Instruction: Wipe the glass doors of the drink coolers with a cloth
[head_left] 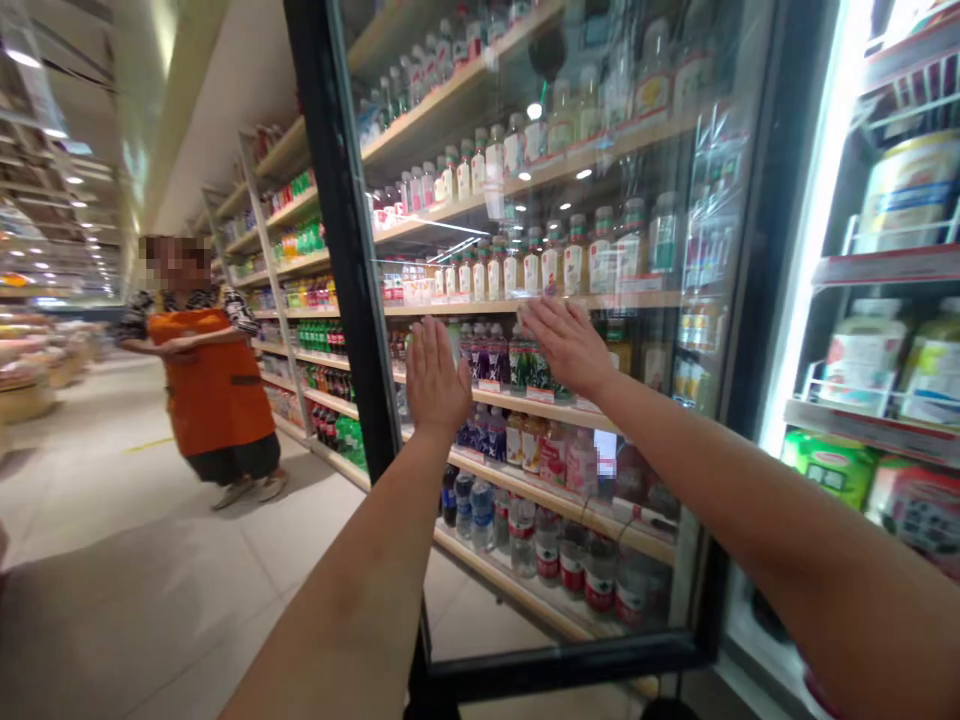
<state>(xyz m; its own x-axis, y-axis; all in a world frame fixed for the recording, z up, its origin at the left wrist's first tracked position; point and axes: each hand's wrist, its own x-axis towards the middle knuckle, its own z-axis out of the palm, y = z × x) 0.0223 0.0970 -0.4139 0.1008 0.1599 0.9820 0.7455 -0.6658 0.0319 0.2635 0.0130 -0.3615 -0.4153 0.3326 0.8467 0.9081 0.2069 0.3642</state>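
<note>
A glass door [465,620] with a black frame stands swung open in front of me. Against its pane, near the left edge of the frame, my left hand [437,380] lies flat with fingers pointing up. My right hand [568,345] is stretched out on the glass, further right and slightly higher, its fingers angled to the left. Neither hand holds anything. Through the pane show wooden shelves [645,540] with rows of drink bottles [574,260].
On the right is a lit cooler with bottles [862,345] and green packs [829,460] on white racks. A person in an orange apron [210,385] stands in the aisle at left, arms folded in front. More drink shelves [292,265] run behind the door.
</note>
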